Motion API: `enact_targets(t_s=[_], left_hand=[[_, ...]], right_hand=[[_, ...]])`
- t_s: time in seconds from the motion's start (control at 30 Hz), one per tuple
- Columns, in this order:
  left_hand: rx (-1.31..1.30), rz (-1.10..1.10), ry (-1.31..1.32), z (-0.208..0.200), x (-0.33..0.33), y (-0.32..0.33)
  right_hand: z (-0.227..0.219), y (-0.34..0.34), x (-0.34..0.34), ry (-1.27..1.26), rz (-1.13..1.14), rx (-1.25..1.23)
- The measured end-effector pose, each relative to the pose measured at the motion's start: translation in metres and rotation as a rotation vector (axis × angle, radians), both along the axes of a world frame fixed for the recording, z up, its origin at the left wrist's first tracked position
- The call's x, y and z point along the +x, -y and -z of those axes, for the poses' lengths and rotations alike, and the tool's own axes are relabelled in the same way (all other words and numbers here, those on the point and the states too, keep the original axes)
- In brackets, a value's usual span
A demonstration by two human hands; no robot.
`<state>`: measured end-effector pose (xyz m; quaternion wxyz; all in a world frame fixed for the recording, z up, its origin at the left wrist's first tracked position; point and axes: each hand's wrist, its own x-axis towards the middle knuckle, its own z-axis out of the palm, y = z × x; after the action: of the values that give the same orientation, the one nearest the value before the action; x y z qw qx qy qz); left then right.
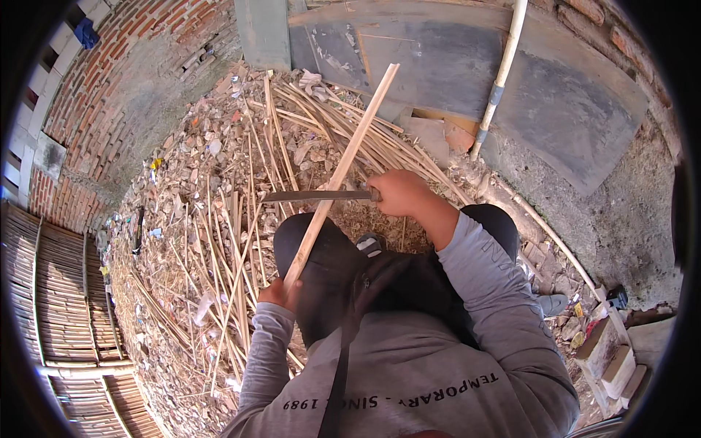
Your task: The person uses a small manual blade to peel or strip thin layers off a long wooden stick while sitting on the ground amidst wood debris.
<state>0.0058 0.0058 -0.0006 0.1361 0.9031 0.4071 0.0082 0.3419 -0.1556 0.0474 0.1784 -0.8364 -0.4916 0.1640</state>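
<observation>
Bamboo strip (348, 162), held by near end in left hand (280, 294), slanting up and rightward, with far end well beyond right hand (398, 193). Left hand: closed round the strip, low beside left thigh (314, 292). Right hand: closed on handle of knife (299, 196), with blade pointing left and crossing the strip between both hands. Depth of cut, if any: cannot tell. Contact between strip and thigh: also unclear.

Reasons, as judged: gripped at one end, probably to leave most of the length free for the blade and to keep fingers away from the edge. Angled in front of the thigh, perhaps for steadiness close to the body. Knife kept crosswise, presumably for control of the stroke. Loose strips (237, 241) to the left of left hand and bundle (431, 169) just beyond right hand: laid roughly lengthwise, perhaps for easy reach.

Materials. Strip: pale tan, straight, narrow, apparently split, with long flat faces and a blunt far end. Knife: dark, dull-looking metal, long and slim; handle mostly hidden in the fist. Bundle: thin, stiff-looking, slightly fanned. Ground (193, 150) beyond left hand: rough, littered with chips, rubble and dry fibres. Beyond right hand, farther right: smooth round pole (504, 69), pale with grey band, against scuffed flat grey panel (577, 109).
</observation>
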Motion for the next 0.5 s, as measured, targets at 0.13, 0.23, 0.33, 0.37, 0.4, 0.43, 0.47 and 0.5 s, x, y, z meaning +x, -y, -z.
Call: enact_targets(t_s=[0.13, 0.23, 0.33, 0.37, 0.4, 0.43, 0.47, 0.5], left_hand=[[0.014, -0.011, -0.024, -0.01, 0.008, 0.007], [0.028, -0.009, -0.038, -0.011, 0.008, 0.006], [0.034, -0.004, -0.031, -0.009, 0.006, 0.006], [0.035, -0.004, -0.028, -0.008, 0.006, 0.006], [0.035, 0.006, -0.021, -0.006, 0.006, 0.005], [0.035, 0.014, -0.014, -0.005, 0.006, 0.004], [0.035, 0.023, -0.007, -0.003, 0.006, 0.003], [0.028, 0.022, -0.002, -0.002, 0.005, 0.003]], right_hand=[[0.039, 0.002, 0.034, -0.04, 0.219, 0.209], [0.043, 0.003, 0.047, -0.043, 0.373, 0.264], [0.034, 0.008, 0.044, -0.035, 0.349, 0.234], [0.032, 0.008, 0.039, -0.029, 0.318, 0.233], [0.031, 0.009, 0.033, -0.025, 0.289, 0.228], [0.031, 0.008, 0.029, -0.024, 0.237, 0.231], [0.032, 0.008, 0.024, -0.024, 0.184, 0.234], [0.033, 0.006, 0.021, -0.026, 0.129, 0.243]])
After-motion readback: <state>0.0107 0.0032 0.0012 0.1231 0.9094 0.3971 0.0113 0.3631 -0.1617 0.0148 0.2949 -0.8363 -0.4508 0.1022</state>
